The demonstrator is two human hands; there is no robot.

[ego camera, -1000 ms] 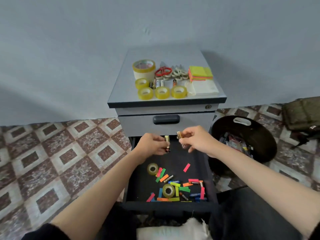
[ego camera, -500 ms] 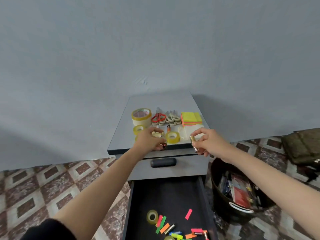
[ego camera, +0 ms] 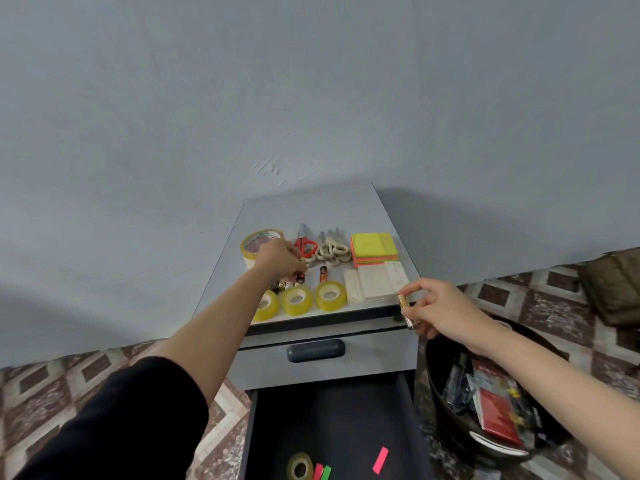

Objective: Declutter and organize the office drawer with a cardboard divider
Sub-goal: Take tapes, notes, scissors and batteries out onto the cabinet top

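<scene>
A grey drawer cabinet (ego camera: 346,362) stands against the wall with its lower drawer (ego camera: 332,417) pulled open. My left hand (ego camera: 280,259) reaches over the cabinet top and pinches a battery (ego camera: 300,276) just above the surface, among other batteries lying there. My right hand (ego camera: 438,311) hovers at the top's front right corner and pinches a gold battery (ego camera: 405,310). In the drawer lie a tape roll (ego camera: 300,466) and coloured paper strips (ego camera: 380,460).
On the cabinet top sit a large tape roll (ego camera: 258,241), three yellow tape rolls (ego camera: 330,295), scissors (ego camera: 304,244), a lone battery (ego camera: 323,274), sticky notes (ego camera: 373,247) and white pads (ego camera: 372,283). A dark bin (ego camera: 450,424) of rubbish stands at the right on the tiled floor.
Both hands rose from the open drawer with a battery each. My left hand moved onto the cabinet top; my right hand stopped at the front right corner. The view tilted upward.
</scene>
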